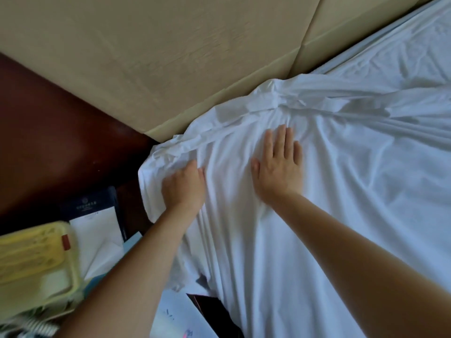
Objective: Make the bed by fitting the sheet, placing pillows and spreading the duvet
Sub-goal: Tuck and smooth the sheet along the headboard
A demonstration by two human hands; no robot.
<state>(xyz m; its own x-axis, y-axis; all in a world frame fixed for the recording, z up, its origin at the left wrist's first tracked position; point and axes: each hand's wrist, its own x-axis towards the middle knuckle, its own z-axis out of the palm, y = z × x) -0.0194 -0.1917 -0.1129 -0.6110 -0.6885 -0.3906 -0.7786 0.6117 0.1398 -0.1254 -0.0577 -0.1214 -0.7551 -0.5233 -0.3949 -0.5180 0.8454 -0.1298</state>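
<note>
Sheet (341,215), white, lies over the head corner of the bed (366,51), creased and loose. A bunched ridge of spare cloth is piled along the foot of the headboard (170,57) and spills off the corner toward the left. Not yet tucked at this corner, by the look of it. Pillows and duvet not in view.

Left hand (183,189): at the corner's outer edge, fingers curled into the bunched cloth and out of sight, holding a fold of the sheet. Right hand (278,167): flat on top, fingers straight and close together, palm pressing the cloth down, just inboard of the ridge.

Key relation: the loose ridge runs diagonally from the left hand up and right along the headboard, ahead of both hands. The left hand touches its lower end, so it is the nearer one for drawing cloth down over the corner. The right hand pins the top surface against dragging. Judged step: fitting the sheet at this corner.

Around: dark wooden surface (48,130) left of the bed. Nearer the camera, a yellow tray (31,254), papers (97,240) and a dark booklet (87,203) sit close against the bed side. Likely hindrances: the tight seam between bed and headboard, and the clutter crowding the left arm
</note>
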